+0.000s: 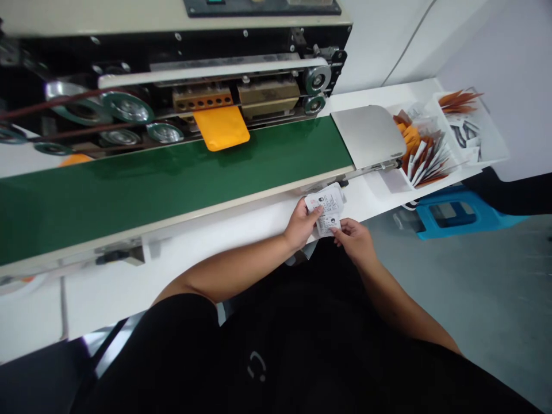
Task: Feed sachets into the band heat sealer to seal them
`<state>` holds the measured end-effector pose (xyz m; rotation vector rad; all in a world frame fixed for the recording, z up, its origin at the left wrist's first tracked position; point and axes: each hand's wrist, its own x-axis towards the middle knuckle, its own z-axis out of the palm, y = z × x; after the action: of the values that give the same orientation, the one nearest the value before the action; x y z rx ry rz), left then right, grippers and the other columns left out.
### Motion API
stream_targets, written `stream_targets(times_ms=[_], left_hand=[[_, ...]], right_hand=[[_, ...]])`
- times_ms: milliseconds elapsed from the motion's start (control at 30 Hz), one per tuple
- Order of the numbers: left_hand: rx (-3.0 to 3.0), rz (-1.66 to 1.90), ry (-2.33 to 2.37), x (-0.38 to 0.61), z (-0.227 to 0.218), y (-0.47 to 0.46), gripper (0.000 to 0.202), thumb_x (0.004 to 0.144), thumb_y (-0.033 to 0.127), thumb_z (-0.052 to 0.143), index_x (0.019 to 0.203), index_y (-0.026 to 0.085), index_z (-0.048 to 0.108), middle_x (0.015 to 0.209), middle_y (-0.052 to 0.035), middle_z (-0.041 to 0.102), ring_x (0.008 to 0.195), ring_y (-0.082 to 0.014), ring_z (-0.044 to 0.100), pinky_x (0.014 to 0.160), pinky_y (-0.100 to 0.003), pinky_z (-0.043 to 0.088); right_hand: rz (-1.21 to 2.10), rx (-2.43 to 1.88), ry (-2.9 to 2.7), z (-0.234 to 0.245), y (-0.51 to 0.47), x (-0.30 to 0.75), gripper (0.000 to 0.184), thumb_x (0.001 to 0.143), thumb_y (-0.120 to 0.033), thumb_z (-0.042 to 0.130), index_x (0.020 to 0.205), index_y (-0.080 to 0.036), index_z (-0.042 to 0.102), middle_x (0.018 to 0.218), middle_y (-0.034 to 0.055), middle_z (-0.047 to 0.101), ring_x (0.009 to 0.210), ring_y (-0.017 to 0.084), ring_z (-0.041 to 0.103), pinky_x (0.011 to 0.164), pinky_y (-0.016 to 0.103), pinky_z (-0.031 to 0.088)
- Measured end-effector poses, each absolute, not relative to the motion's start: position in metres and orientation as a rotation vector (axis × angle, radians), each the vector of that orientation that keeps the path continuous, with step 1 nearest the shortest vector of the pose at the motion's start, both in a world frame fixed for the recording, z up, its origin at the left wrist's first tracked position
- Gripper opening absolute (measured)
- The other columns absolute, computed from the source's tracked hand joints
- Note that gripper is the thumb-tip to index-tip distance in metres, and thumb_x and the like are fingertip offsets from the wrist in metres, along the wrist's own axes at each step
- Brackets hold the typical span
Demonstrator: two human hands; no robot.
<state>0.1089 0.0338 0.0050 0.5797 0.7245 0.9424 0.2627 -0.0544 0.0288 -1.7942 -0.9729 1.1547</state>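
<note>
Left hand [301, 225] and right hand [353, 241] are close together over the front edge of the white bench [107, 305], and both are pinching white printed sachets [328, 207] covered in tiny text with small dark round marks. Left one's on the upper part, right one's on the lower part, so they're properly gripping, not just resting there. Honestly can't tell if that's one sachet or two overlapped.

Those sachets are just in front of the green conveyor belt [164, 184] on a band sealer [129, 14], near the belt's far end. Further along the belt, an orange pouch [221, 129] pokes out from under the brass sealing blocks [202, 99], sitting on the belt's back edge. Past the end of the belt there's a brushed steel guide plate [368, 135].

Off to the right, a white compartment tray [487, 152] sits on the bench, with a pile of orange and white packets [425, 152] in one section and orange strips with black-and-white bits [461, 123] in the other. Down on the grey floor [487, 299], a blue plastic stool [452, 215] sits just past the bench.
</note>
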Motion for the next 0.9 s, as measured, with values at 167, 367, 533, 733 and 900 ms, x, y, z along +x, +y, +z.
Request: stream_targets(times_ms=[167,367,533,733,900], left_hand=[[0.589,0.889,0.766,0.106,0.007,0.036,0.057,0.088,0.049,0.087,0.128,0.023,0.057,0.131,-0.0097,0.074,0.114,-0.0272,0.074,0.092,-0.043,0.065],[0.613,0.872,0.766,0.103,0.010,0.037,0.060,0.088,0.052,0.086,0.130,0.023,0.055,0.130,-0.0103,0.073,0.104,-0.0236,0.076,0.075,-0.031,0.064],[0.636,0.872,0.745,0.104,0.009,0.038,0.064,0.085,0.055,0.087,0.129,0.022,0.055,0.127,-0.0098,0.074,0.097,-0.0213,0.076,0.066,-0.025,0.062],[0.638,0.866,0.778,0.106,0.007,0.040,0.061,0.086,0.052,0.087,0.128,0.021,0.056,0.127,-0.0110,0.073,0.097,-0.0214,0.076,0.065,-0.025,0.062],[0.626,0.870,0.759,0.107,0.005,0.040,0.057,0.088,0.048,0.086,0.128,0.021,0.057,0.129,-0.0116,0.072,0.102,-0.0225,0.075,0.066,-0.025,0.063]], right_hand=[[1.242,-1.830,-0.967,0.050,-0.061,0.295,0.045,0.076,-0.058,0.087,0.087,-0.019,0.069,0.066,0.0005,0.066,0.055,0.013,0.057,0.053,0.026,0.048],[1.430,-1.904,-0.961,0.106,-0.067,0.343,0.048,0.073,-0.058,0.092,0.093,-0.019,0.073,0.067,0.0034,0.071,0.054,0.014,0.061,0.049,0.025,0.049],[1.332,-1.667,-0.954,0.153,-0.036,0.338,0.047,0.070,-0.052,0.098,0.089,-0.020,0.071,0.064,0.0008,0.066,0.050,0.012,0.056,0.045,0.024,0.045],[1.240,-1.440,-0.928,0.185,0.056,0.316,0.033,0.080,-0.039,0.092,0.096,-0.021,0.071,0.063,-0.0020,0.062,0.052,0.009,0.052,0.047,0.022,0.039],[1.260,-1.474,-0.932,0.187,0.112,0.311,0.021,0.084,-0.030,0.086,0.093,-0.021,0.069,0.066,-0.0010,0.063,0.051,0.009,0.052,0.046,0.021,0.038]])
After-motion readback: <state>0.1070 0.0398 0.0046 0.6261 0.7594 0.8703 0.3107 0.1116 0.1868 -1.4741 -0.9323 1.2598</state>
